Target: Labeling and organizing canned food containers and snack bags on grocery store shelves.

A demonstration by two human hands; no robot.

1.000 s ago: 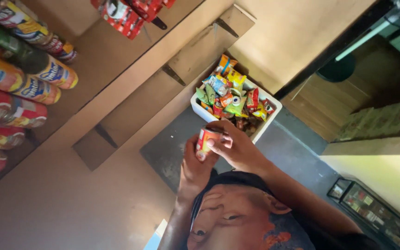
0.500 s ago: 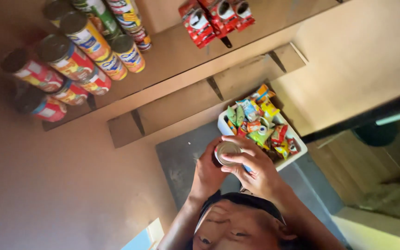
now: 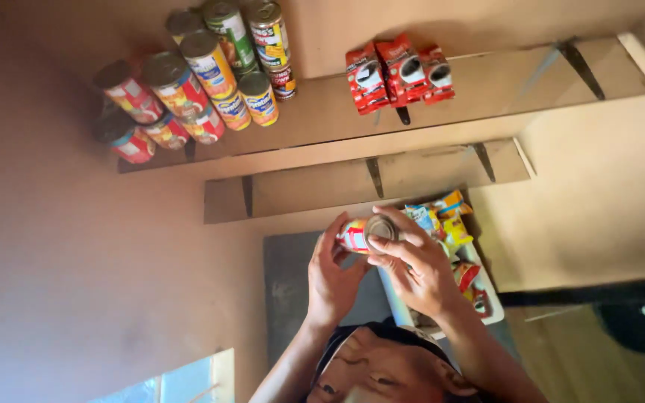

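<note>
Both hands grip one small can (image 3: 363,233) at frame centre: left hand (image 3: 334,280) cupping its side, right hand (image 3: 416,269) fingers wrapped over its end. Right of them, white tray (image 3: 490,302) full of colourful snack packets (image 3: 442,216). Upper left, shelf (image 3: 322,123) of cans (image 3: 195,78).

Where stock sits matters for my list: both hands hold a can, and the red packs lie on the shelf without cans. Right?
No. The head view shows the red packs on the same shelf as the cans. Both hands do hold a can.
</note>
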